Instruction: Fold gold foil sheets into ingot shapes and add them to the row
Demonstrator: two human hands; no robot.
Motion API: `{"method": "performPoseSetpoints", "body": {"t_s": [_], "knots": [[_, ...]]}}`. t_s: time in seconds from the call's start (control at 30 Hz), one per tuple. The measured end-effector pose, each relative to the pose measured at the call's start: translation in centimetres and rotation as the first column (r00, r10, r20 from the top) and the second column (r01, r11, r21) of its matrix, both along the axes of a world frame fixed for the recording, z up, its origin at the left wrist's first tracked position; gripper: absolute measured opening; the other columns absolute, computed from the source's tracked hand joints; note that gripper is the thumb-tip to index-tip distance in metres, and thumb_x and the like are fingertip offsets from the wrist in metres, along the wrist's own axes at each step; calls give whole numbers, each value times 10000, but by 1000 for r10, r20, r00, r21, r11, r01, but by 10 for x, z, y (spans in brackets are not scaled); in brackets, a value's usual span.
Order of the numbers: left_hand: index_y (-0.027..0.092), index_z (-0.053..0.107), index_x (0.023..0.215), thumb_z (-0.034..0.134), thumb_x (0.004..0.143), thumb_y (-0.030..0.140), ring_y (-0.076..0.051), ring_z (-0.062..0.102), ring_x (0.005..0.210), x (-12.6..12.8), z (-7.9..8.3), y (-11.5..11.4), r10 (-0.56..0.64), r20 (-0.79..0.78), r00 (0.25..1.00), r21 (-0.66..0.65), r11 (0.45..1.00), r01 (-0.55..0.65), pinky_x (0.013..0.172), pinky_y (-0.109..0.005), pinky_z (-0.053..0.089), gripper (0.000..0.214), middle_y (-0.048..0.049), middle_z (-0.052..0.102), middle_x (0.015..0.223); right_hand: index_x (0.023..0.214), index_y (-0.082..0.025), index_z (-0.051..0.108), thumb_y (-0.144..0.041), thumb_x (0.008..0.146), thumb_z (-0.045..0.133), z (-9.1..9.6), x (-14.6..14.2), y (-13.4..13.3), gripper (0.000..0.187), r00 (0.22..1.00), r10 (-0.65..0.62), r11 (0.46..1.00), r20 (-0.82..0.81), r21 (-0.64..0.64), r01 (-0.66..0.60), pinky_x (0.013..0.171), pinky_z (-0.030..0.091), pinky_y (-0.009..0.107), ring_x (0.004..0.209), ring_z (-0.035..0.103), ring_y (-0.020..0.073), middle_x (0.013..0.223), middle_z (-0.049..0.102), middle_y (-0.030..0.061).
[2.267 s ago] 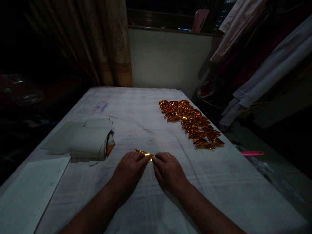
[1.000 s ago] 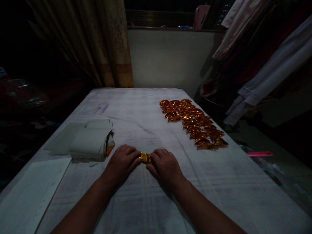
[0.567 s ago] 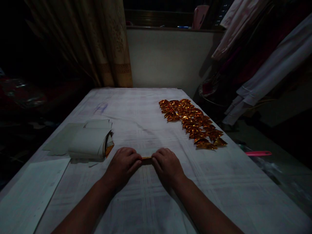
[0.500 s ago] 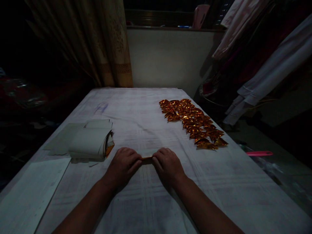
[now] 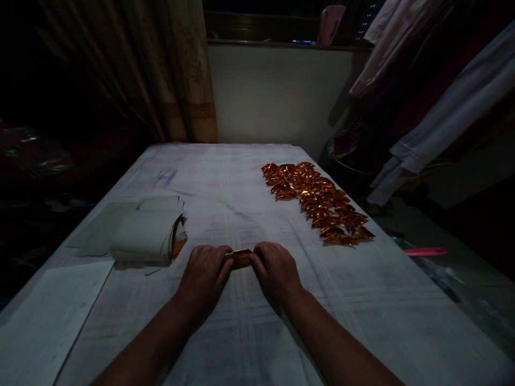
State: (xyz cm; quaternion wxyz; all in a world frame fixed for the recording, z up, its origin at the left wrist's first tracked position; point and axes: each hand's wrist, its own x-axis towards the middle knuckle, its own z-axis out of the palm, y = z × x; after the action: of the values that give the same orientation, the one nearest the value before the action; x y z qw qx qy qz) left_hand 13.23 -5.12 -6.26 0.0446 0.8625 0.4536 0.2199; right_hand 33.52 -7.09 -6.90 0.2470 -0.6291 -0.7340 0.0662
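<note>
A table [image 5: 225, 177] under a pale checked cloth fills the middle of the scene, running from the near edge to a pale wall [image 5: 269, 96] at the far side. A brown patterned curtain [image 5: 189, 80] hangs at the far left, and light-coloured clothes [image 5: 442, 112] hang at the far right. A flat pale sheet [image 5: 48, 311] covers the near left corner of the table, and just beyond it lies a pile of greyish papers [image 5: 140, 230], curved over on top, with orange foil showing at its right end. On the right half of the table, well apart from the papers, a cluster of folded gold foil pieces [image 5: 317, 201] lies in close rows. In the near middle, the left hand [image 5: 203, 273] pinches the left end of a narrow folded foil strip between thumb and fingers, while the right hand [image 5: 279, 271] grips its right end the same way. A pink handle [image 5: 425, 251] shows beyond the table's right edge. Smallest is the foil strip [image 5: 242, 259] itself, gold-brown, spanning the gap between the hands.
</note>
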Motion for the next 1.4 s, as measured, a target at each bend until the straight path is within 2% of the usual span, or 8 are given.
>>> {"method": "performPoseSetpoints", "body": {"t_s": [0.4,0.6,0.77,0.87,0.97,1.1,1.2,1.4], "knots": [[189,626,1044,492,992,272,-261,618,826,1,2,-1,-9,-61,998,11,1000,10,815,-421,431,166,-63,702,889,879,-219,640,-257,992,559,-1,-1,4,144,997,1,1000,80,-26,1,729,352,313,827,585,201,869,665,38],[220,647,1022,486,986,275,-260,598,882,0,2,-4,6,-5,1000,-76,997,-7,837,-431,443,174,-57,682,933,926,-221,661,-182,983,537,-2,-1,2,142,995,8,999,104,-54,-3,757,374,311,879,587,205,920,659,46],[279,697,1126,521,973,236,-264,604,1065,-3,-2,-5,-22,37,999,-60,998,24,920,-457,459,237,-63,708,1145,980,-223,687,-174,977,532,-4,1,2,163,994,14,999,105,-34,-10,789,415,319,905,590,215,960,670,64],[313,680,1222,522,974,211,-304,576,1219,-6,-5,-5,-74,-11,997,-15,997,74,1005,-539,422,311,-49,709,1270,1135,-218,688,-185,989,511,-5,0,0,232,994,40,998,100,39,-44,891,438,367,1064,593,246,1159,693,105],[310,644,1290,525,967,185,-331,558,1279,-8,-5,-6,-110,-78,991,-2,994,110,1080,-615,346,366,-40,702,1307,1376,-173,576,-245,995,520,-4,-5,-6,391,972,193,979,135,36,-199,1103,348,480,1368,452,291,1443,581,130],[280,606,1347,524,971,218,-342,530,1329,-8,0,-9,-135,-121,983,0,991,136,1145,-650,250,389,-51,677,1349,1516,-132,421,-412,1007,516,3,-12,-16,589,920,352,933,171,-147,-329,1212,195,579,1495,308,302,1587,404,145],[253,567,1394,511,987,294,-346,507,1351,-11,1,-12,-157,-161,974,6,987,160,1167,-637,214,412,-58,646,1393,1536,-131,393,-458,1017,486,6,-7,-23,620,924,338,930,176,-212,-300,1221,176,594,1504,297,302,1606,359,150],[255,519,1450,485,1009,441,-340,500,1361,-36,-9,-15,-167,-216,962,102,976,192,1185,-601,172,480,-62,631,1414,1538,-174,403,-453,1024,480,6,17,-31,590,948,245,957,203,-210,-202,1221,180,604,1508,294,299,1610,356,127]]}}
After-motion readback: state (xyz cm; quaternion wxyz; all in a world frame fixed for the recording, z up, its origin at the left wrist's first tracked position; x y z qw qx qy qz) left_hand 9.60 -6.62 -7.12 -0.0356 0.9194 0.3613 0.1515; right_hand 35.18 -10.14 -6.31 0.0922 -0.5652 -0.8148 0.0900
